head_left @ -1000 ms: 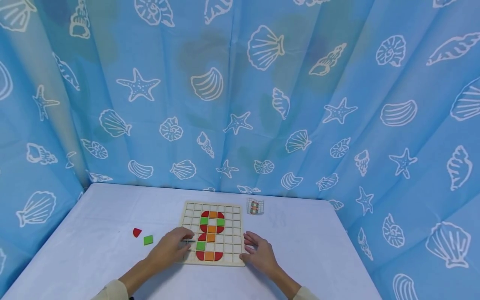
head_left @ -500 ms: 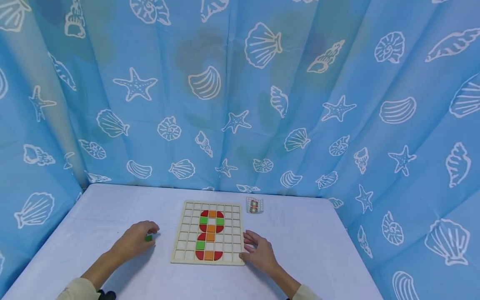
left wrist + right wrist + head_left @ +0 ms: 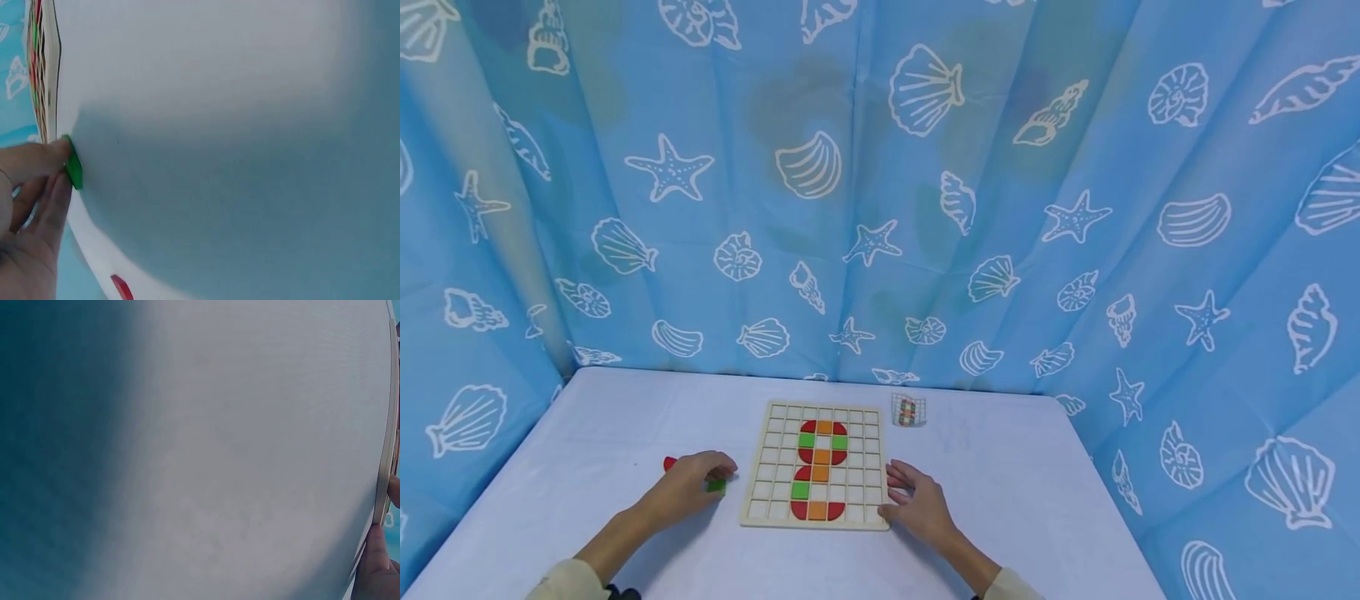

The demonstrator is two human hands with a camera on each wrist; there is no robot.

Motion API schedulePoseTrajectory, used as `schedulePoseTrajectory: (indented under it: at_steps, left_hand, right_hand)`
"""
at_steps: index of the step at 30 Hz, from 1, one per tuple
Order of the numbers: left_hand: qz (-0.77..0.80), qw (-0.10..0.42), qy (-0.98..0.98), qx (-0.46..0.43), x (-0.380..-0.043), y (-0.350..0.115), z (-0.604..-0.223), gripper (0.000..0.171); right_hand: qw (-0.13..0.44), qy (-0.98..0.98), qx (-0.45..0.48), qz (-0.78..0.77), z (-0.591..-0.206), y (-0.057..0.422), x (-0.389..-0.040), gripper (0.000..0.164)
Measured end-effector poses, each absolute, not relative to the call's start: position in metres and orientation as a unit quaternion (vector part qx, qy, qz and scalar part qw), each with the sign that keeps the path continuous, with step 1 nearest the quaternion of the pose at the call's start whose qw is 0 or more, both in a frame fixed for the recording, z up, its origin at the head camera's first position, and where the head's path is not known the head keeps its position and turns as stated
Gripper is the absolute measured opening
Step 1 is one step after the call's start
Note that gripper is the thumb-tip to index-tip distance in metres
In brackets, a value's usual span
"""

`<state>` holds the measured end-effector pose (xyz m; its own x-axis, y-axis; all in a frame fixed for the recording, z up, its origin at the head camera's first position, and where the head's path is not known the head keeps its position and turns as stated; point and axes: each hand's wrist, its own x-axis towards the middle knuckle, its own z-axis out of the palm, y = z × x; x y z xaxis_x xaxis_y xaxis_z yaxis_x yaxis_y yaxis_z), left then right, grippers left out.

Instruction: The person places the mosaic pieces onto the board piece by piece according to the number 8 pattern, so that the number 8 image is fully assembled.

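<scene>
Between the thumb and fingers of my left hand (image 3: 688,485) is a green square tile (image 3: 716,485), pinched just left of the board. In the left wrist view the tile (image 3: 74,165) stands tilted above the white cloth. My right hand (image 3: 922,510) rests at the board's near right corner, its thumb on the edge and its relaxed fingers alongside. The light wooden grid board (image 3: 763,471) carries red quarter-round, orange square and green square tiles in a figure-like pattern. Behind the left hand, a red quarter-round tile (image 3: 670,462) is partly hidden.
A small pattern card (image 3: 908,410) lies beyond the board's far right corner. White cloth (image 3: 1000,475) covers the table. A blue curtain (image 3: 865,192) with white shell prints hangs behind and at the sides.
My left hand went from the board's left side out to the loose green tile, took it, and has moved slightly back right with it. The right hand has stayed at the board.
</scene>
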<state>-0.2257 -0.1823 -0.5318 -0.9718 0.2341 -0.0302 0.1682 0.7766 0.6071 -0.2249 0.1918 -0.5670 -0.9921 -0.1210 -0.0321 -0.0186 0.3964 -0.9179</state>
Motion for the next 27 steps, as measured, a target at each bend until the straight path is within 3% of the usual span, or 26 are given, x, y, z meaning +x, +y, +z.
schedulePoseTrajectory:
  at_steps: [27]
  left_hand:
    - [0.316,0.018,0.939,0.135,-0.231,-0.159,-0.530,0.041]
  right_hand:
    - [0.047,0.841,-0.034,-0.538,-0.565,0.189,-0.223,0.076]
